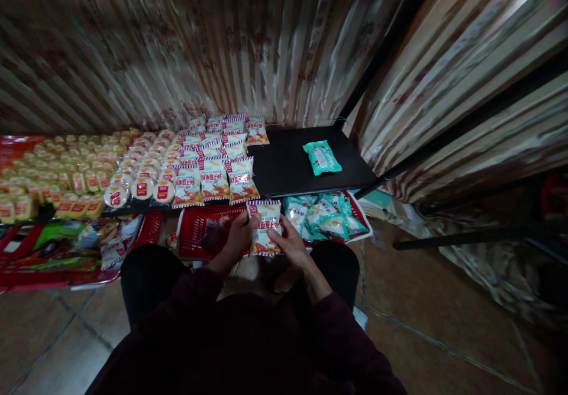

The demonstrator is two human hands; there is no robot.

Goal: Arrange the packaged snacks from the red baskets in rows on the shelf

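Note:
Both of my hands hold one white snack bag (265, 227) with orange pictures and striped edges, in front of the black shelf (284, 170). My left hand (240, 233) grips its left side, and my right hand (290, 241) has the right side, thumb on the front. Rows of matching bags (215, 177) stand on the shelf just beyond. A single teal bag (322, 157) lies on the shelf's right part. Below the shelf edge, a red and white basket (361, 220) holds several teal bags (323, 216) near my right hand.
Round wrapped cakes (142, 187) and yellow wrapped pieces (80, 182) fill the shelf's left. A red basket (153, 229) with mixed packets stands lower left. Black metal bars (461, 117) slant along the right, before pleated curtains (266, 46).

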